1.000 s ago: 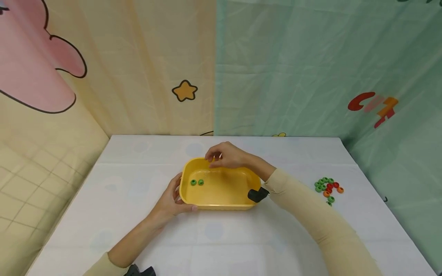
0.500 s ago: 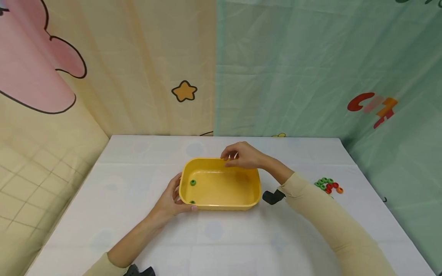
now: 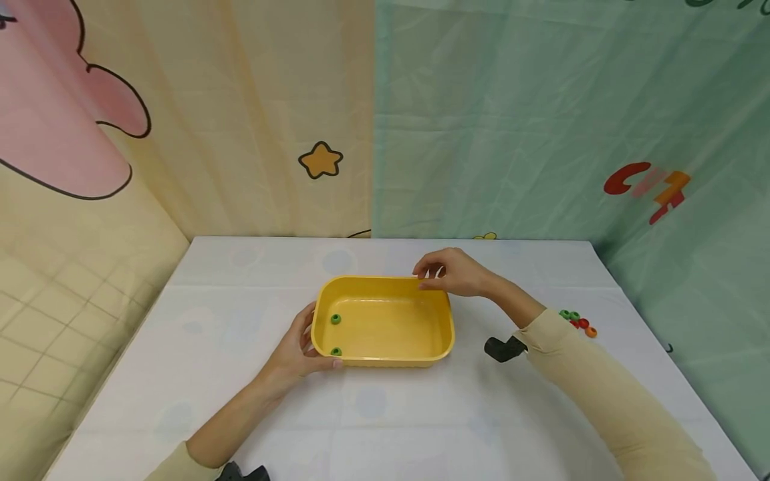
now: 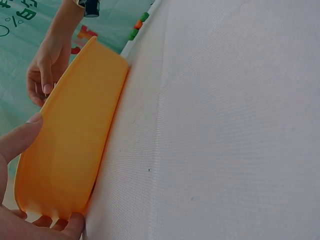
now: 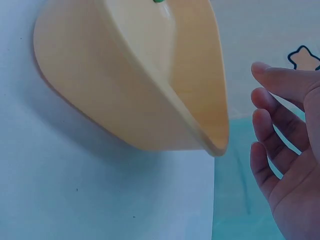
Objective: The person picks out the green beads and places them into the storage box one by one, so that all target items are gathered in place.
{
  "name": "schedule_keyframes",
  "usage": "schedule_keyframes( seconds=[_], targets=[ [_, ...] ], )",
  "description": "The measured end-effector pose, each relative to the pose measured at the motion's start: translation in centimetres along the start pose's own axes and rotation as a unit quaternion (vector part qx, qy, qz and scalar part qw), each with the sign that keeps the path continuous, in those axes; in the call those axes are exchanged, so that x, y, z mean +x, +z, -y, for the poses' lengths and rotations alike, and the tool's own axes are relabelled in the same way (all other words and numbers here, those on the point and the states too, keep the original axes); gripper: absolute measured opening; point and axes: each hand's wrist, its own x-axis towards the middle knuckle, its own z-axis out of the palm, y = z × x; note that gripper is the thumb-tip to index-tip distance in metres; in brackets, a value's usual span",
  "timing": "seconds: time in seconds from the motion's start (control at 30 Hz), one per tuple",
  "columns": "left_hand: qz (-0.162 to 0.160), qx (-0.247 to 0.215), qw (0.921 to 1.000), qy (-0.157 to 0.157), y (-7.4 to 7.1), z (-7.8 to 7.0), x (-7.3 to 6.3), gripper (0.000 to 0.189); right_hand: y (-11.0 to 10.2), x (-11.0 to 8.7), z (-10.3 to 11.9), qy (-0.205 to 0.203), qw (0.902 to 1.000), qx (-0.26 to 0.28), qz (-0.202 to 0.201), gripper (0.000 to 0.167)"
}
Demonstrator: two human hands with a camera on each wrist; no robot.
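A yellow plastic tray [image 3: 394, 327] stands on the white-covered table, with two green beads lying inside its left end: one bead [image 3: 335, 319] mid-way and one bead [image 3: 336, 351] by the near wall. My left hand [image 3: 301, 347] grips the tray's left end, its thumb at the near rim, as the left wrist view also shows. Over the back right rim is my right hand [image 3: 452, 270], its fingers loosely bent. From the right wrist view, that hand [image 5: 295, 145] holds nothing and is apart from the tray wall [image 5: 90, 75].
Loose green, red and orange beads [image 3: 583, 323] lie on the table's right side, partly hidden by my right sleeve. Printed curtains [image 3: 511, 133] rise behind the table [image 3: 373, 427]. A black wrist device [image 3: 504, 349] hangs below the right forearm.
My right hand has moved right along the tray's back rim. One green bead in the tray has shifted toward the near wall. My left hand keeps its place.
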Motion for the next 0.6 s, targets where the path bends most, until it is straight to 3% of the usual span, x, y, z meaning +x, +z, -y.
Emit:
schedule_keyframes(
  seconds=[0.6],
  targets=[
    [-0.013,0.015,0.9996,-0.019,0.2,-0.2,0.1,0.118,-2.8,-5.0,-2.3,0.045,0.9982,-0.015,-0.036,0.02]
  ],
)
